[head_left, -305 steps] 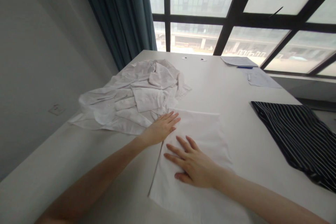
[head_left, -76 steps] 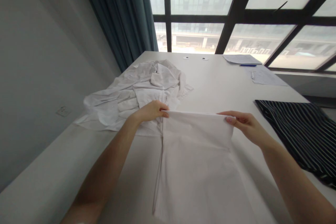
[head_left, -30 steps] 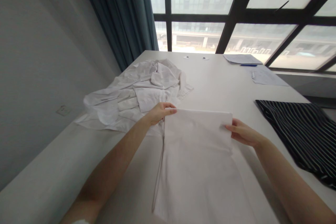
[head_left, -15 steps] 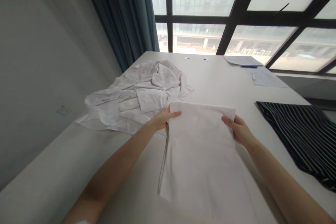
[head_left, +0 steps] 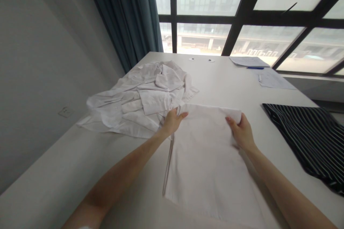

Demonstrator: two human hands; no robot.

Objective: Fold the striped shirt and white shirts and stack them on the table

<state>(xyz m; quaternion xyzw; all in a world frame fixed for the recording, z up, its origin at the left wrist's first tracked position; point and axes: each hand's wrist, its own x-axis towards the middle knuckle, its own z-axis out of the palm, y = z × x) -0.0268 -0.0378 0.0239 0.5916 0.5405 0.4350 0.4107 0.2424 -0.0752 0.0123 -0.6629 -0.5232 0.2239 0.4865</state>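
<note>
A white folded cloth garment point(head_left: 206, 161) lies on the white table in front of me, its near end running out of the bottom of the view. My left hand point(head_left: 173, 120) grips its far left corner, thumb on top and the other fingers hidden beneath the fabric. At the far right corner my right hand point(head_left: 242, 130) holds the edge in the same way, thumb over the cloth. Along the left side the folded layers show as stacked edges. What kind of garment it is I cannot tell. A crumpled heap of white clothing point(head_left: 156, 87) lies just beyond my left hand.
To the right lies a black striped cloth point(head_left: 309, 132). Sheets of paper point(head_left: 248, 61) and a blue pen point(head_left: 255, 68) rest at the table's far right. A blue curtain point(head_left: 134, 14) and dark-framed windows stand behind the table point(head_left: 215, 82); a wall is at left.
My left hand has shifted slightly right and inward over the corner, which now bunches a little. My right hand has turned slightly, its thumb a bit further in.
</note>
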